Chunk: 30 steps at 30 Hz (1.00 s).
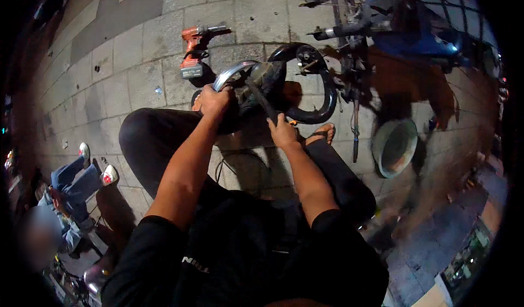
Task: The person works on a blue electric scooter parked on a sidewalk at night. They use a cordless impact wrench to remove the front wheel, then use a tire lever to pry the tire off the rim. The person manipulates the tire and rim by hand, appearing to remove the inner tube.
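Observation:
My left hand (214,101) is closed around the edge of a shiny silver wheel rim (232,73), which stands between my knees. Dark, shadowed parts fill the space inside the rim, and I cannot make them out. My right hand (284,132) grips the dark handle of a long hand tool (263,100). Its far end lies against or just above the wheel; which of the two I cannot tell. Just beyond my right hand, a black tyre or tube (329,96) curves in a loop on the paving.
A red cordless impact wrench (192,47) stands on the paving ahead of my left hand. At the right are a round basin (395,148) and a blue vehicle (420,43) with exposed metal parts. Another person's jeans (73,189) show at the lower left.

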Each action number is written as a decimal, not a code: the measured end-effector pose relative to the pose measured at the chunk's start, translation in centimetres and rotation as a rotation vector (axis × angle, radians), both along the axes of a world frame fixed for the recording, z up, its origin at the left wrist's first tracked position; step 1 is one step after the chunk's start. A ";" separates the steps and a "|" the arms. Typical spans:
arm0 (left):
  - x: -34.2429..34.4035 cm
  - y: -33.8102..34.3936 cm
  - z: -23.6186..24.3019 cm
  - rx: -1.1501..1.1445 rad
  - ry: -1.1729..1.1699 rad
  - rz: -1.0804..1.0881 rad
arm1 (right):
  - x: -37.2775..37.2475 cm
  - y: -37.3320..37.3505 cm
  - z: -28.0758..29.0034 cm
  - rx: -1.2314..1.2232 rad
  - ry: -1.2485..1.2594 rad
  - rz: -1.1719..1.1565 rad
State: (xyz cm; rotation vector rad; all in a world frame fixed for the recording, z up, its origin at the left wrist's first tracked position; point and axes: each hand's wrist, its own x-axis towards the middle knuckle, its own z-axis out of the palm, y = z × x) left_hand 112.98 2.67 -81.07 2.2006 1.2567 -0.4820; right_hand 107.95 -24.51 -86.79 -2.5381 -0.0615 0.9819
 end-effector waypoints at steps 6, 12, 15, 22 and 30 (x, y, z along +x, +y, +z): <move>0.1 0.3 -0.8 -0.016 0.012 -0.018 | 0.3 -0.6 -1.0 0.013 0.002 0.037; -1.2 -1.2 1.8 -0.113 -0.175 0.010 | 0.4 -2.5 6.2 -0.132 -0.059 0.122; -2.4 -2.4 2.2 -0.151 -0.278 -0.015 | 0.9 -4.5 9.7 -0.175 -0.074 0.142; -5.6 -5.2 1.5 -0.283 -0.420 -0.191 | 1.5 -9.5 17.2 -0.337 -0.130 0.302; -8.5 -9.7 3.1 -0.284 -0.336 -0.278 | 1.7 -9.9 26.5 -0.410 0.040 0.346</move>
